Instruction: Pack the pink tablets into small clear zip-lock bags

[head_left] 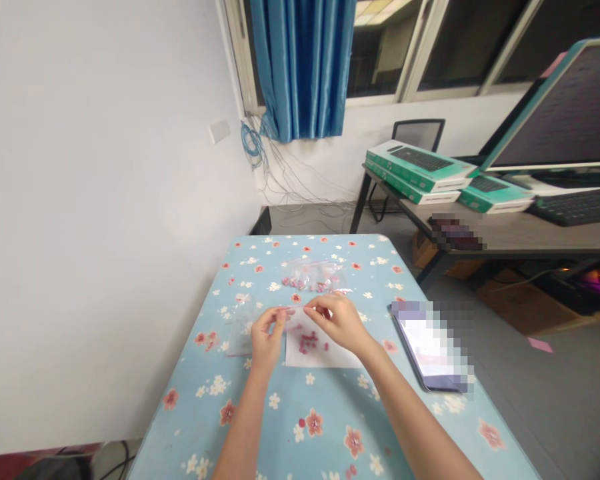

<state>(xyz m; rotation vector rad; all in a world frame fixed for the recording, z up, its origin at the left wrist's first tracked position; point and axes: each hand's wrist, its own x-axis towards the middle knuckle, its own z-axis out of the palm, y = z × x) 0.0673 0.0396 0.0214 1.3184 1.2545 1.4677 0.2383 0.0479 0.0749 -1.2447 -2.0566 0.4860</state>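
Over the middle of a worktop [280, 433] spread with a pale blue blossom-print cloth, both hands pinch at fingertip height, thumbs pressed to the first fingers. The left hand [267, 337] and the right hand [337, 323] nearly meet, with a thin pale strip [296, 310] running between them, though it is too fine to say for certain what it is. Directly below, a small cluster of pinkish-red beads [307, 343] sits on a white paper sheet [325, 357]. More lie in a clear plastic bag [313, 275] just beyond the hands, and a second clear bag [239, 330] lies beside the left hand. A light fingertip hold like this suits something so slight, and keeping the wrists raised avoids nudging the loose beads. To the right, a phone [433, 347] lies with its screen blurred out. Green boxes [420, 167] on a second worktop [525, 237] show keyboards on their lids, but no brand can be read, and the lines on the monitor [560, 107] are equally illegible.
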